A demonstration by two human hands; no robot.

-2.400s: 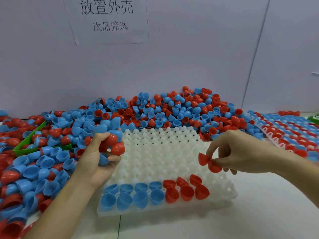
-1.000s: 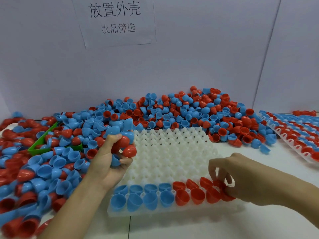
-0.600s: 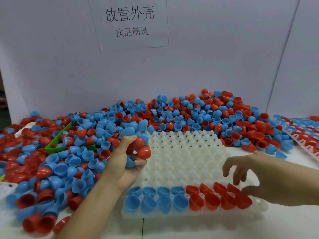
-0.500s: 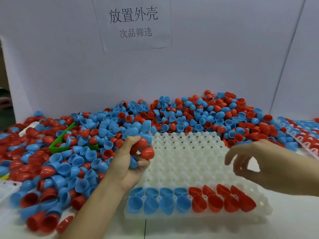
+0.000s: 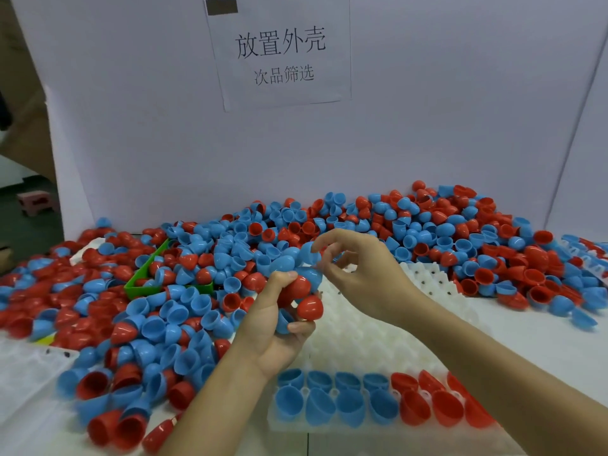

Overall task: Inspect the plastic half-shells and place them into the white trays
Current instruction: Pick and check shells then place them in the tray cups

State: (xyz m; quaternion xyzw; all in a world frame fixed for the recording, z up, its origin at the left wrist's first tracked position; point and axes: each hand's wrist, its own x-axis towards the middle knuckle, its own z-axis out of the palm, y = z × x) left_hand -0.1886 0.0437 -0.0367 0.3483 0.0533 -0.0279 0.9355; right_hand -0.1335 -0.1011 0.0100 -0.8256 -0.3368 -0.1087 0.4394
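Right now the person's left hand [image 5: 274, 327] is raised above the white tray [image 5: 368, 337], its fingers and thumb curled tight round a clutch of half-shells [image 5: 297, 287], red and blue mixed together, with one red shell bulging out by the fingertips. The right hand [image 5: 358, 271] reaches across to that clutch from the other side; its thumb and forefinger pinch a blue half-shell [image 5: 309, 253] at the top of the bunch, while the other fingers arch loosely above the tray. Along the tray's near edge two rows are already filled: blue seated shells [image 5: 329, 401] on the left, red seated shells [image 5: 441, 401] on the right, all sitting open side up in their pockets. The remaining pockets behind them show bare white bumps. Beyond and to the left of the tray a great loose heap of shells [image 5: 427, 232] spreads over the table [image 5: 543, 337], banked against a white backboard [image 5: 427, 126] that carries a paper sign [image 5: 279, 51] with printed Chinese characters. A green bin [image 5: 144, 278] pokes out of the pile on the left, half buried. At the far right edge another tray [image 5: 589, 248] holding shells is just visible.
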